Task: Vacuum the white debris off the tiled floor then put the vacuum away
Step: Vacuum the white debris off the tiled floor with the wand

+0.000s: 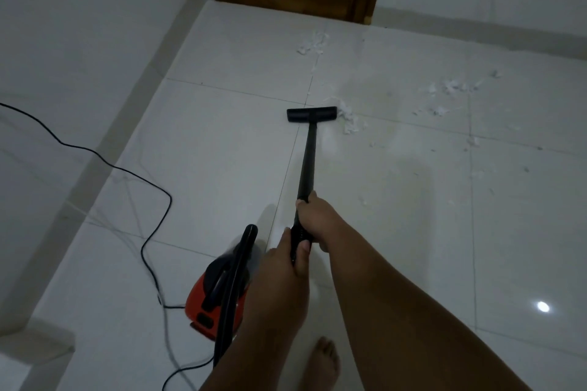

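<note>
1. Right hand (313, 219) and left hand (286, 259) both close around the black wand (307, 162).
2. The floor head (312, 114) touches white debris (349, 122) at its right end; open tile lies left.
3. The red vacuum (219, 289) sits near the wall-side cord (152, 232).

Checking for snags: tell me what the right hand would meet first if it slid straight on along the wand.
Probably nothing until the floor head: the right hand grips the wand, whose shaft ahead looks bare.
</note>
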